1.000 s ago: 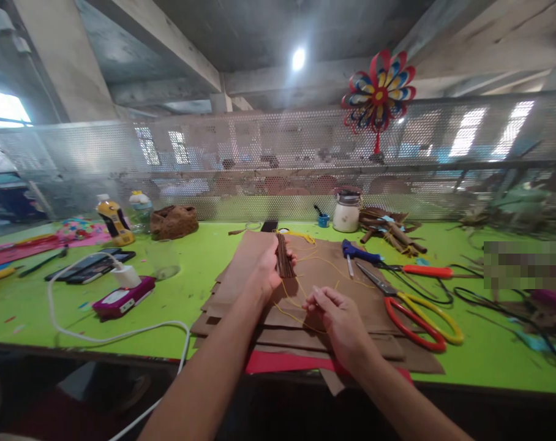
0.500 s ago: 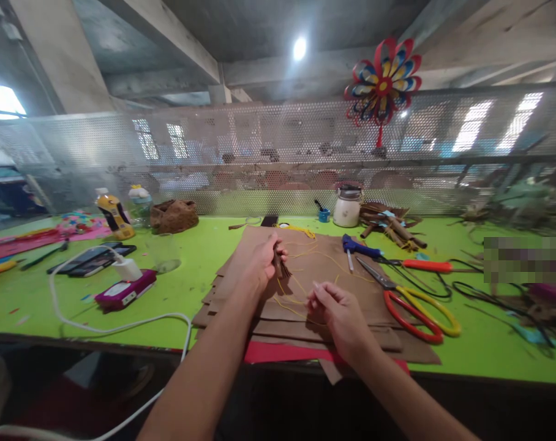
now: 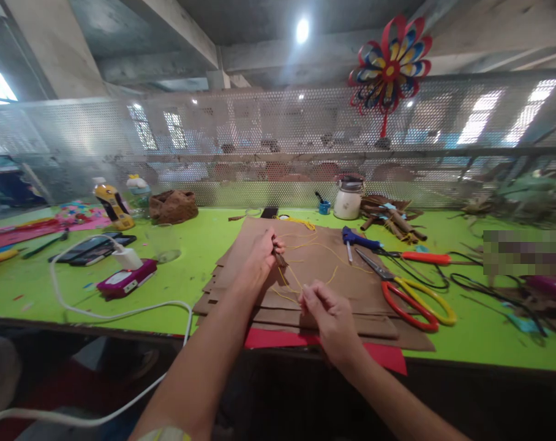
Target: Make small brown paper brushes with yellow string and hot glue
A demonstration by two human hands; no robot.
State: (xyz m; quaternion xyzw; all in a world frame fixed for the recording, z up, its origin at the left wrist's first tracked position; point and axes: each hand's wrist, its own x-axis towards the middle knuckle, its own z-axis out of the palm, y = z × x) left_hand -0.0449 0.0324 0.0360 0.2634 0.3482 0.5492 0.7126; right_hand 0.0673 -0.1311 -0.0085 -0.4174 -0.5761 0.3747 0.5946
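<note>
Bundle [image 3: 280,261] and thread [image 3: 296,278].
My left fingers [image 3: 279,250] curl tight round the bundle, right fingers [image 3: 311,295] pinch thread; best pull evenly, bundle steady.

Your 2 bare forearms [image 3: 229,312] reach forward, your left hand [image 3: 264,251] curled in a grip farther out, your right hand [image 3: 327,313] nearer you, pinched at the fingertips [image 3: 307,296].

You wear the one camera on your head, and from there it faces forward and down over the desk [image 3: 177,280], with your left hand [image 3: 263,252] and right hand [image 3: 327,311] near it, reaching wide to the perforated screen [image 3: 259,125] and ceiling [image 3: 255,24].
</note>
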